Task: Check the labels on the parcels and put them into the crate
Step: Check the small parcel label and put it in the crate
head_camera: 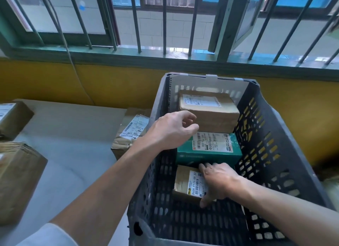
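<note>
My right hand (218, 181) grips a small brown parcel (185, 183), setting it inside the crate (266, 135); left hand (172, 130) hovers empty, loosely curled; next, release.

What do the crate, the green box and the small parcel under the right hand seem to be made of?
Crate: dark grey moulded plastic, matte, judging by its slotted walls. Green box: printed card, slightly glossy. Small parcel: brown cardboard, probably, creased at the edges, with a white paper label.
</note>
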A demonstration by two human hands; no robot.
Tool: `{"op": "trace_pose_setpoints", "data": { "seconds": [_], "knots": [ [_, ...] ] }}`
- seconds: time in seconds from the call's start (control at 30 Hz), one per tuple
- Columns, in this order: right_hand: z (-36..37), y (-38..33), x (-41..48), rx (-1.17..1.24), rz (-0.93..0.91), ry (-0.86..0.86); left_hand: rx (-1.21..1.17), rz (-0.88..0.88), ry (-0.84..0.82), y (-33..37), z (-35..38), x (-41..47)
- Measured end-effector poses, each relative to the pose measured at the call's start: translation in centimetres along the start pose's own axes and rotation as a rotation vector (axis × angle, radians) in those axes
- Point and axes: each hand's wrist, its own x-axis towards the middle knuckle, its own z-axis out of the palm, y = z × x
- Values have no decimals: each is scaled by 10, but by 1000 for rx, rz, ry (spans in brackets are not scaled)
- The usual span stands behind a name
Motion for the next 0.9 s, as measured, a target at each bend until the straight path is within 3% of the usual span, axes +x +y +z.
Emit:
{"op": "trace_pose_setpoints", "data": {
  "seconds": [0.6,0.77,0.9],
  "knots": [
    [-41,19,-14,-35,-19,-24,-76,40,47,-4,-2,-6],
    [-78,20,-30,249,20,45,-203,109,134,-11,-12,-16],
    [-106,15,-37,430,69,224,-277,139,210,-24,-25,-24]
  ]
}}
